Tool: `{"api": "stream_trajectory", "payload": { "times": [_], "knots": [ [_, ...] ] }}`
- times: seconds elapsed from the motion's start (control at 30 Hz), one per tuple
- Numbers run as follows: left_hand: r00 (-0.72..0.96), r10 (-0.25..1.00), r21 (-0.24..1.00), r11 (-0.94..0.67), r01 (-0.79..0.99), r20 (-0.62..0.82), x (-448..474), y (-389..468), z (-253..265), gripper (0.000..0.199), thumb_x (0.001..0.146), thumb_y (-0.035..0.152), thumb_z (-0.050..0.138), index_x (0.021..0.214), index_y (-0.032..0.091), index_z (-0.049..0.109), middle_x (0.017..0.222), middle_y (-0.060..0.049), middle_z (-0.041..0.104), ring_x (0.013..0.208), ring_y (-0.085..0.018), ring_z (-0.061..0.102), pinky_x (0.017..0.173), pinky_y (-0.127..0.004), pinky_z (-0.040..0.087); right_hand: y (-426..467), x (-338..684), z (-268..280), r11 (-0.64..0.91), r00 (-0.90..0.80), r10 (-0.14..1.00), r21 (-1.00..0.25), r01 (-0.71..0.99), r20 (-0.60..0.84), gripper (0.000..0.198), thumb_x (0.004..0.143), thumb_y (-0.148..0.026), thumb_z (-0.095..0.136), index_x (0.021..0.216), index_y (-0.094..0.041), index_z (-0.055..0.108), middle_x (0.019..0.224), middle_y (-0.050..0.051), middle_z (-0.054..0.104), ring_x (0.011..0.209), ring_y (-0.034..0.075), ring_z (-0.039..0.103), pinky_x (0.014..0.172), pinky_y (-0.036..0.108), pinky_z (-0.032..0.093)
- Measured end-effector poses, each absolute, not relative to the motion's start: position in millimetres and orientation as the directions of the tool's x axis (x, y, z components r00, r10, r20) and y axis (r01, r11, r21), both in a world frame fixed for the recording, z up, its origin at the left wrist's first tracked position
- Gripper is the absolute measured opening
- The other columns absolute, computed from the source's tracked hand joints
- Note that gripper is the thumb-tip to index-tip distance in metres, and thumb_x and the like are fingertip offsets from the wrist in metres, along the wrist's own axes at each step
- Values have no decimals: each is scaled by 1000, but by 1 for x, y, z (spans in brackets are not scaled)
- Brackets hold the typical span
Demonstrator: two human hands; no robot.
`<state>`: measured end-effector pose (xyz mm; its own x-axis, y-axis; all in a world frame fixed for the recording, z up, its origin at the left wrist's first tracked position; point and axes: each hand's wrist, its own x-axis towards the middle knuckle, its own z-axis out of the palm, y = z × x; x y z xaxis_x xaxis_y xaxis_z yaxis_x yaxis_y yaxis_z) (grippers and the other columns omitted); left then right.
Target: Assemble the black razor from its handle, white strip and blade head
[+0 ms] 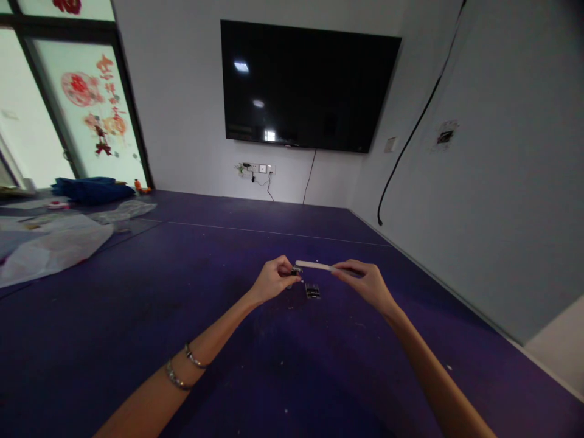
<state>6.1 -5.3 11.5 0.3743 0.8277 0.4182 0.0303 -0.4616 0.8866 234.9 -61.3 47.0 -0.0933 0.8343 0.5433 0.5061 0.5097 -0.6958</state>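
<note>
My left hand [274, 280] is closed in a pinch on a small dark part [296, 271] with a shiny patch; its kind is too small to make out. Between the fingers of my right hand [362, 280] is a pale flat stick [314, 265] with a rounded end, held nearly level. Its tip lies at the small part, though whether they touch I cannot tell. Just below, on the purple surface [255, 377], sits a small dark rectangular piece [312, 292] resembling a circuit board. Several pale crumbs are scattered around.
Plastic sheeting [59, 246] and dark blue cloth [93, 190] lie at the left, near a small orange object [139, 185]. A black cable [410, 137] hangs down the right wall. A large television [310, 88] is on the back wall above sockets [262, 169].
</note>
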Motion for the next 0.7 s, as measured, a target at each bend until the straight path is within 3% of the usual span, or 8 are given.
{"api": "stream_trajectory", "payload": {
  "times": [0.23, 0.7],
  "knots": [
    [372, 829, 879, -472, 65, 418, 6, -6, 12, 25, 63, 20, 69, 67, 16, 45, 60, 1, 61, 51, -9, 56, 49, -20, 40, -62, 234, 50, 522, -140, 831, -665, 534, 539, 24, 73, -41, 61, 79, -20, 71, 80, 6, 69, 77, 20, 63, 69, 31, 49],
    [398, 818, 886, -462, 25, 415, 6, -6, 10, 26, 64, 21, 68, 67, 17, 43, 67, -2, 65, 57, -11, 60, 54, -23, 45, -54, 238, 39, 515, -114, 840, -712, 478, 531, 24, 70, -41, 64, 78, -19, 70, 78, 5, 70, 73, 19, 64, 68, 31, 50]
  ]
}}
